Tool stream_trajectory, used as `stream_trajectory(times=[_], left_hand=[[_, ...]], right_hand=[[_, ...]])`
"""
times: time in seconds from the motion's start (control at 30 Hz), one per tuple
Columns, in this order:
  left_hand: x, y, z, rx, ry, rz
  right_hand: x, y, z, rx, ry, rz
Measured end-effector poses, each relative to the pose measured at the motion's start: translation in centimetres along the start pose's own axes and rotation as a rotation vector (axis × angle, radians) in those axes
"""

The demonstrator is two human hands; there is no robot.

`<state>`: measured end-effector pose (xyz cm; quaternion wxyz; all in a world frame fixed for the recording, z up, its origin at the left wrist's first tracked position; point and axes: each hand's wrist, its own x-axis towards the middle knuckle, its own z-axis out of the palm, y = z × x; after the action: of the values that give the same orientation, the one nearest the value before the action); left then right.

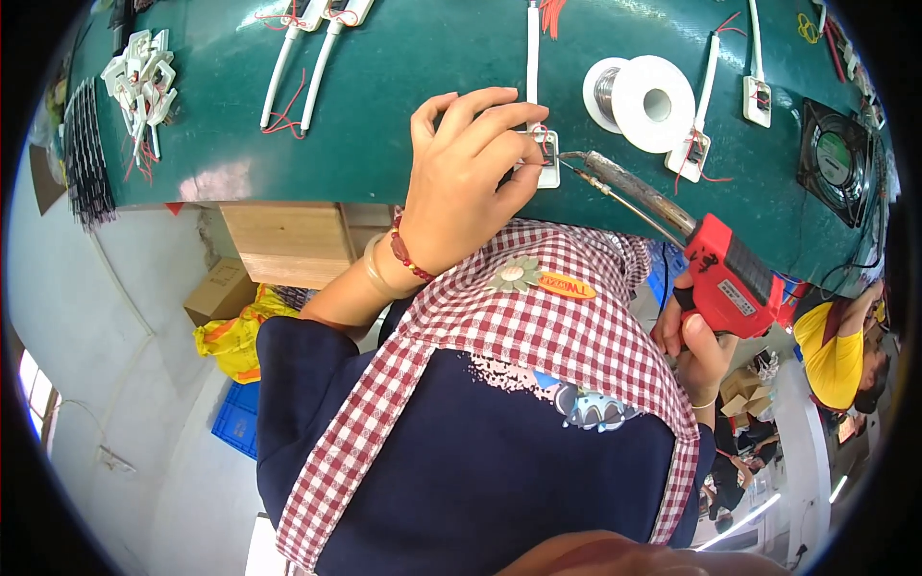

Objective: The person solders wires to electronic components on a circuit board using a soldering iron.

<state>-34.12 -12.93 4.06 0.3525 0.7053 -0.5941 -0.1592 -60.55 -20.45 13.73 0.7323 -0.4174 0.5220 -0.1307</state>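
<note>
A small white plastic housing (549, 175) with thin red wires inside lies near the table's front edge, a white cable (533, 58) running away from its far end. My left hand (466, 178) is closed at its left side, thumb and index finger pinching its edge; whether they also grip a wire is hidden. My right hand (699, 344) is wrapped round the handle of a red soldering gun (735, 283). The gun's hot tip and the thin feed tube beside it reach the housing's right side, close to my left fingertips.
On the green table (384, 58) stands a white spool of solder wire (658, 104), right of the housing. More cabled housings (690, 156) lie beyond it, near a black fan (836, 163). White plastic parts (144, 82) and black strips (88, 154) lie left. A person in yellow (831, 355) sits right.
</note>
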Motion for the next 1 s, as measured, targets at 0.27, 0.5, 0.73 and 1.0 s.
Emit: stream_trajectory(times=[0.27,0.5,0.73,1.0], left_hand=[[0.0,0.1,0.1,0.011,-0.014,-0.005],[0.3,0.0,-0.5,-0.105,0.113,-0.075],[0.3,0.7,-0.5,-0.273,0.241,-0.076],[0.5,1.1,-0.5,-0.268,0.271,-0.038]], right_hand=[[0.2,-0.2,0.6,-0.056,0.037,0.013],[0.4,-0.2,1.6,0.114,-0.031,-0.185],[6.2,-0.8,7.9,0.015,-0.120,-0.498],[9.3,1.2,9.4,-0.499,-0.033,-0.703]])
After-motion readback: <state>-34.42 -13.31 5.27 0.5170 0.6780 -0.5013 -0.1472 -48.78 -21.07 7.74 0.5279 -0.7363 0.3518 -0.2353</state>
